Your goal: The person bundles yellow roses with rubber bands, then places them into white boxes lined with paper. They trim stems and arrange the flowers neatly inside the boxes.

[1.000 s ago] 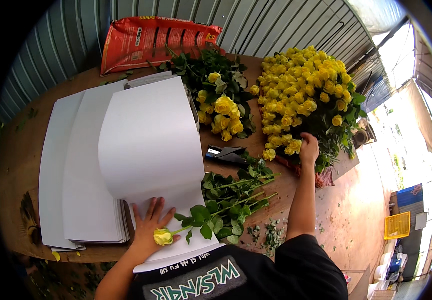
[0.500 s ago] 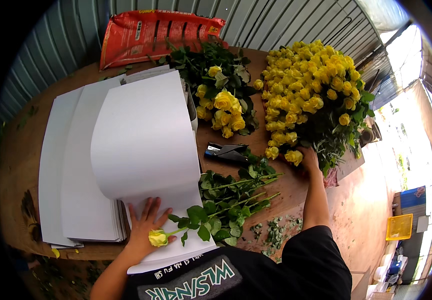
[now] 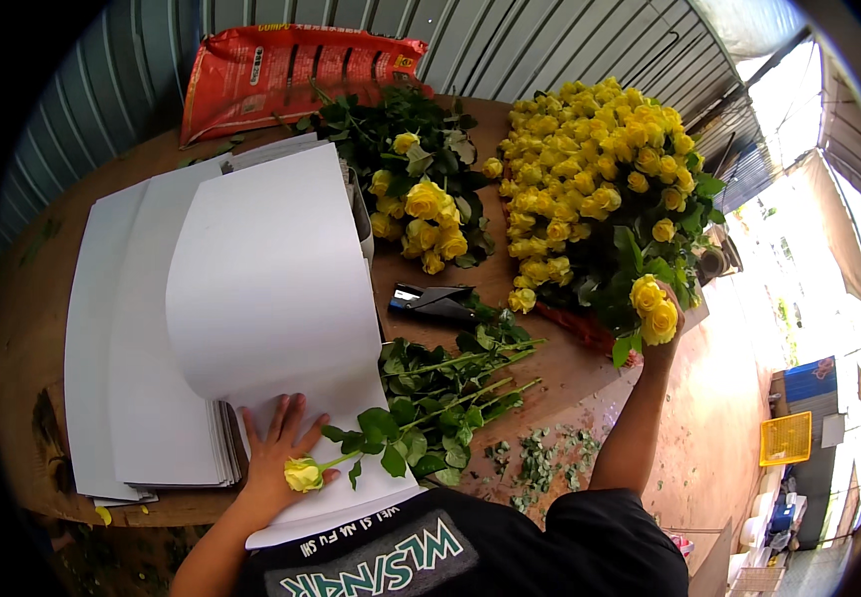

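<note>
My left hand (image 3: 276, 453) lies spread on the white paper sheets (image 3: 276, 269), the top one curling upward. Over its thumb side rests a pale yellow rose (image 3: 303, 475), its leafy stem reaching right across the paper. My right hand (image 3: 671, 323) is closed around yellow roses (image 3: 652, 310); two blooms show in front of it, and the stems are partly hidden by leaves. Just beyond it is a large pile of yellow roses (image 3: 590, 169), heads facing left. Between my arms lie cut green stems with leaves (image 3: 430, 398). A black stapler (image 3: 435, 302) sits beside the paper.
A smaller bunch of yellow roses (image 3: 430, 214) lies behind the stapler. Toward the corrugated wall (image 3: 132, 99) is a red plastic bag (image 3: 291, 85). Leaf scraps (image 3: 550, 458) litter the area beside my right arm. A yellow crate (image 3: 785, 440) stands far right.
My right hand has come away from the pile's near edge, moving right and lifting roses with it. My left hand stays on the paper. The whole view has shifted slightly.
</note>
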`<state>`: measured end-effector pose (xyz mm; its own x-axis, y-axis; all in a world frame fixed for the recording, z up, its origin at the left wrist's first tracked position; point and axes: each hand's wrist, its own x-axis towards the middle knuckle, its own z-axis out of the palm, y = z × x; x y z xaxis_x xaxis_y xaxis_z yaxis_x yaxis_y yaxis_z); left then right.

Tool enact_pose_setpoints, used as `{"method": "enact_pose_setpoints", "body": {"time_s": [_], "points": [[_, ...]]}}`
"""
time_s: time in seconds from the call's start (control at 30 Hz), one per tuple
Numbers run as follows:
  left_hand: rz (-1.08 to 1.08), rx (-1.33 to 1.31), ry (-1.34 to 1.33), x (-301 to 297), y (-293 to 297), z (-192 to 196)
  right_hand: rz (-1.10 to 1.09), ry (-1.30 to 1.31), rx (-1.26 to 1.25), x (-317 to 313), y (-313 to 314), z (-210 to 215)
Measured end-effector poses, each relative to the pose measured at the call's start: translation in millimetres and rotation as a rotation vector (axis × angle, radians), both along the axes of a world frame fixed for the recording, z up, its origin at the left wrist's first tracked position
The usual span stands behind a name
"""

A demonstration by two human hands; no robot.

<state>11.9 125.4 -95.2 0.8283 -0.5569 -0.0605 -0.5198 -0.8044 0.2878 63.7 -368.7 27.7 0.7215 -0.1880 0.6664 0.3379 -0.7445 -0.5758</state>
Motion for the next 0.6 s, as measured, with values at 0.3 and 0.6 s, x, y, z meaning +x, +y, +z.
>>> {"method": "enact_pose_setpoints", "body": {"time_s": [0.3,0.6], "points": [[0.006,-0.03,-0.027,-1,1,2,-0.027,-0.027,-0.228,-42,115,80],[0.01,-0.116,-0.031,-2,3,2,-0.189,0.166,-0.419,-52,116,97]]}}
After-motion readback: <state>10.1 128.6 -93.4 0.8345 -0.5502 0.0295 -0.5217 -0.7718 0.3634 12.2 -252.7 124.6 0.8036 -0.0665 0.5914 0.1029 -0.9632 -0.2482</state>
